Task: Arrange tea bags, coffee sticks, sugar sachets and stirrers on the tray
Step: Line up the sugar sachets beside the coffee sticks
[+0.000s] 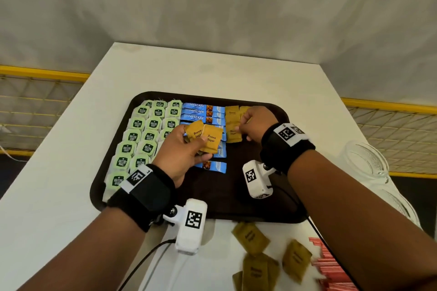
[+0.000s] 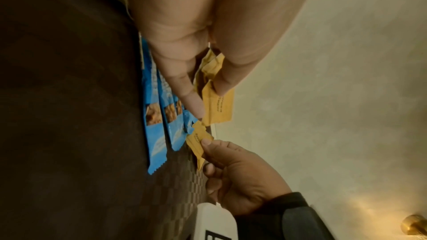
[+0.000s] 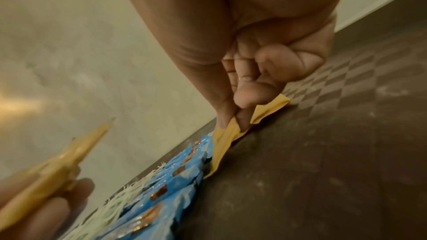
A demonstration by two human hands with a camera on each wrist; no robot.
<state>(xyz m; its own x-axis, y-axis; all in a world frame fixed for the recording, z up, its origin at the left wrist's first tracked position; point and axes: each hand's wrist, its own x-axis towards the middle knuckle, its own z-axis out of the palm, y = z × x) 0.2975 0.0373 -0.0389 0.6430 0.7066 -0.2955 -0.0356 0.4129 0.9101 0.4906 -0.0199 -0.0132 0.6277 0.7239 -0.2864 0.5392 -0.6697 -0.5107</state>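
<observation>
Pinching one brown sugar sachet (image 3: 227, 130) down onto the tray (image 1: 236, 196) beside the coffee sticks (image 1: 203, 111), the right hand (image 1: 256, 124) is risking nudging that row askew, while the left hand (image 1: 182, 149) is clamping spare sachets (image 1: 204, 137) that could slip.

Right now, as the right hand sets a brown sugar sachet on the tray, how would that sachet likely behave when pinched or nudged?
Probably floppy: the sugar sachet bends where the right hand pinches it. Likely light, since the left hand holds several sachets fanned out at once. Being flat, it should slide on the tray rather than roll.
</observation>
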